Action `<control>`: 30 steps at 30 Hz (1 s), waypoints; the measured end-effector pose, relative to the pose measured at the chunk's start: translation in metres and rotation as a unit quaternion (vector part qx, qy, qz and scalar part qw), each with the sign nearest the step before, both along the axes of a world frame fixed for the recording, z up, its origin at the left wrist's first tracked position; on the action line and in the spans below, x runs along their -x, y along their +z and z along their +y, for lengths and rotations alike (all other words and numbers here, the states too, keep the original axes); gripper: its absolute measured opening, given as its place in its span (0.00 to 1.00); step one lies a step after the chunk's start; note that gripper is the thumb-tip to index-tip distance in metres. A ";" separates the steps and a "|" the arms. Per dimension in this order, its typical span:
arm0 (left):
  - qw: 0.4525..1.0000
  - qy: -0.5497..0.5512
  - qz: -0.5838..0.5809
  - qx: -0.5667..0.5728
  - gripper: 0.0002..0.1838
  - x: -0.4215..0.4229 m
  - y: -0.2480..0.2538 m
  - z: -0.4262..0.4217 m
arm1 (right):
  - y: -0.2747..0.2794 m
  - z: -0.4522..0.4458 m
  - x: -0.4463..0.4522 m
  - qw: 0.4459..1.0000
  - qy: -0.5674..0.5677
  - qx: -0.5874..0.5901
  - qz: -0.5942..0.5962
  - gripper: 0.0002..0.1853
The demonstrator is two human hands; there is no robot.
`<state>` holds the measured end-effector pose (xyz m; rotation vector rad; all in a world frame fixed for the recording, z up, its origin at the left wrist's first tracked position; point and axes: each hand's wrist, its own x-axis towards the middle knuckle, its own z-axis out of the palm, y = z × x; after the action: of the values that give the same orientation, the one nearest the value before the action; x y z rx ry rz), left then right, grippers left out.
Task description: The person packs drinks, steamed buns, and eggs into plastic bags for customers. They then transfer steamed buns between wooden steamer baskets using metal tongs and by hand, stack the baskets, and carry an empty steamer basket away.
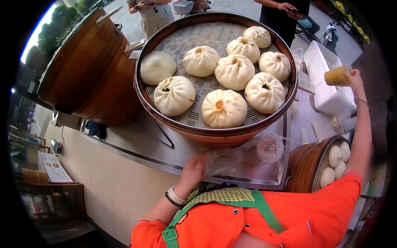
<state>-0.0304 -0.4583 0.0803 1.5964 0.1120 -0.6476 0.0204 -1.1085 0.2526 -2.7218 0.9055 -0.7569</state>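
Observation:
My left hand [193, 170] is closed on a clear plastic bag [231, 159], which has dark lettering in a white round print. The bag hangs below the front rim of a large round steamer [215, 138]. Several pleated steamed buns [234, 72] sit on the steamer's perforated liner, one at the left smooth and blurred. Out to the far right, my right hand [355, 79] grips a cup [337, 76] of yellowish-brown drink, held upright or nearly so beside a white foam box [326, 89].
Tall stacked wooden steamers [91, 66] stand at the left. A smaller steamer [304, 163] with white buns is at the lower right. Black tongs [164, 134] lie on the metal counter [144, 144]. Two people [155, 16] stand beyond the counter.

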 end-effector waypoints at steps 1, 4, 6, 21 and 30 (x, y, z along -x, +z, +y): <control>1.000 -0.019 0.020 0.011 0.16 -0.001 -0.005 0.000 | 0.030 0.024 0.029 0.996 0.056 -0.076 0.001 0.20; 0.990 -0.027 0.043 0.135 0.17 -0.008 -0.014 0.002 | 0.095 0.177 0.108 0.943 0.155 -0.293 -0.043 0.22; 0.984 -0.028 0.085 0.155 0.17 -0.005 0.001 -0.002 | 0.099 0.272 0.132 0.934 0.147 -0.318 -0.062 0.26; 0.911 -0.123 0.200 0.338 0.17 0.001 -0.032 -0.011 | -0.111 0.496 0.130 0.890 0.442 -0.046 0.098 0.33; 0.931 -0.060 0.161 0.323 0.18 -0.018 -0.020 0.009 | -0.082 0.433 0.143 0.921 0.387 -0.027 0.034 0.10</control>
<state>-0.0128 -0.4488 0.0606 0.8580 0.0352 -0.9270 -0.1226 -0.6752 0.1702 -2.7103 -0.1777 -0.4513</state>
